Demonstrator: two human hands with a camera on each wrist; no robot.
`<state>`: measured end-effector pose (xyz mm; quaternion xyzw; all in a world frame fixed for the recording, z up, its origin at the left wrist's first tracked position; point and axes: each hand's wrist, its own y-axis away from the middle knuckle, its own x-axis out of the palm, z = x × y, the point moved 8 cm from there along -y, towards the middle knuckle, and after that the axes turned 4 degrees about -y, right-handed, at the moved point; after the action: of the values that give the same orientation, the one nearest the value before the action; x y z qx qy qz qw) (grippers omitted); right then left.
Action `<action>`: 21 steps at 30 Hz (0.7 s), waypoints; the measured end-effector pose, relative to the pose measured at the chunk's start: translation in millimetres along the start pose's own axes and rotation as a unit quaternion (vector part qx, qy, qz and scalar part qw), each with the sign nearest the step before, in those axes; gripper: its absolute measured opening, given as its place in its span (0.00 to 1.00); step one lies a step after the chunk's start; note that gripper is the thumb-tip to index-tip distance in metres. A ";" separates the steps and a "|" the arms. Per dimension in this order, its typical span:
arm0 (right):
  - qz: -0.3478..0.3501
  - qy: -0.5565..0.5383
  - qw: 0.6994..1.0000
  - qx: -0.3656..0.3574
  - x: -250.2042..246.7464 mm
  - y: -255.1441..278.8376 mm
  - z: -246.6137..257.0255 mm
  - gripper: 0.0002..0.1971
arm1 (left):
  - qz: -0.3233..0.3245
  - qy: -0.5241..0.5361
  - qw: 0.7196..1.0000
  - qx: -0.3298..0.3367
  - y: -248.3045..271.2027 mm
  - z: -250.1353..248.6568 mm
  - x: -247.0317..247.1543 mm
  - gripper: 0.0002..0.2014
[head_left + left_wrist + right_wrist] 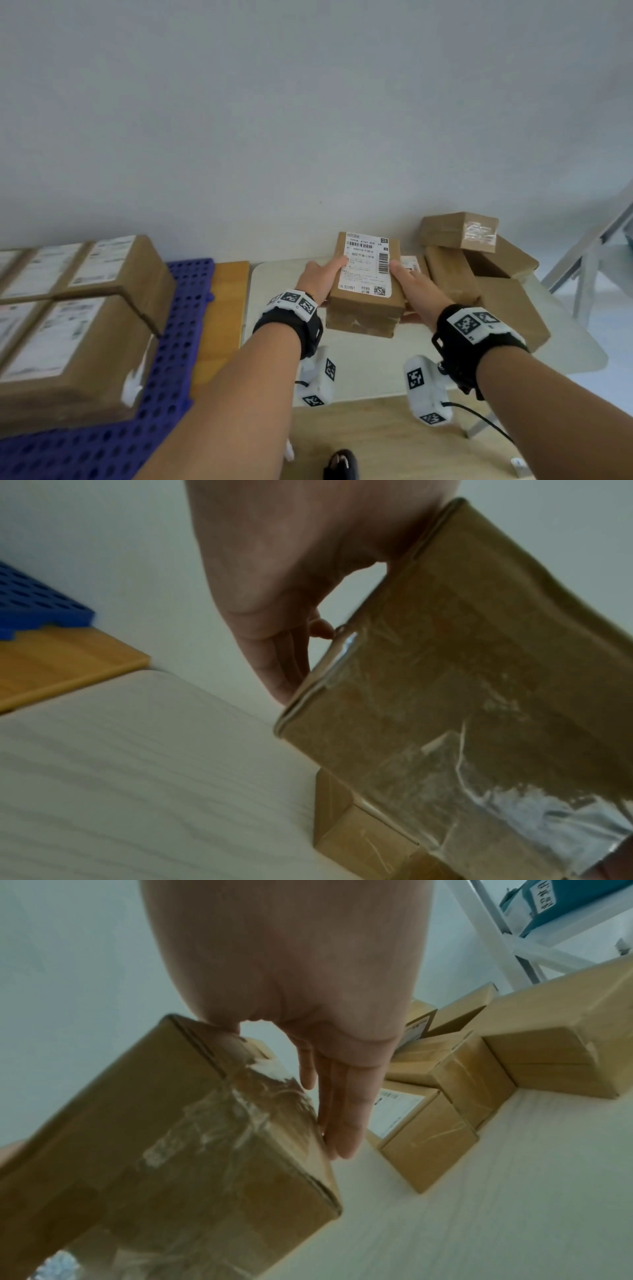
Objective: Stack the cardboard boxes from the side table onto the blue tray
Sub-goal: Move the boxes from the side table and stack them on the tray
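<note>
Cardboard, brown and taped, is what both hands are busy with: a labelled box (364, 284) is held between the left hand (320, 279) and the right hand (414, 284), thumbs on top and fingers pressed flat against its two sides, so it is squeezed rather than gripped from above. It hangs tilted, just above the pale side surface (359, 370), probably so it clears the remaining boxes (479, 267) heaped at the right end. Those lie jumbled, some leaning on one another. Away to the left sits the blue tray (164, 377), already carrying a neat block of stacked boxes (85, 308) with labels up. I judge the held box will go there next, label up like the others.
</note>
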<state>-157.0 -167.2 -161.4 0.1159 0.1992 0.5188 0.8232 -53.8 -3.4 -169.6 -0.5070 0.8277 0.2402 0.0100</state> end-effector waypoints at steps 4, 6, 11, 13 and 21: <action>0.028 -0.007 1.000 -0.002 31.6 25.2 10.0 0.26 | -0.030 0.020 0.999 -0.001 33.1 4.5 -33.5 0.39; 0.038 -0.008 0.999 -0.004 45.7 33.8 16.4 0.26 | -0.033 0.021 0.999 0.004 44.8 4.3 -50.3 0.39; 0.054 -0.006 0.998 -0.025 89.0 48.3 42.7 0.27 | -0.056 0.003 0.998 0.018 65.8 3.6 -103.6 0.36; 0.057 -0.007 0.998 -0.036 112.3 52.7 54.5 0.28 | -0.072 0.010 0.997 0.023 72.3 5.7 -131.2 0.37; 0.063 -0.041 0.995 -0.070 236.3 75.0 112.7 0.29 | -0.105 0.011 0.994 0.034 98.7 9.9 -273.0 0.41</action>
<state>-76.8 79.9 -80.0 0.0916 0.1205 0.5771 0.8025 -6.8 265.0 -69.1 -0.5929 0.7779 0.2037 0.0430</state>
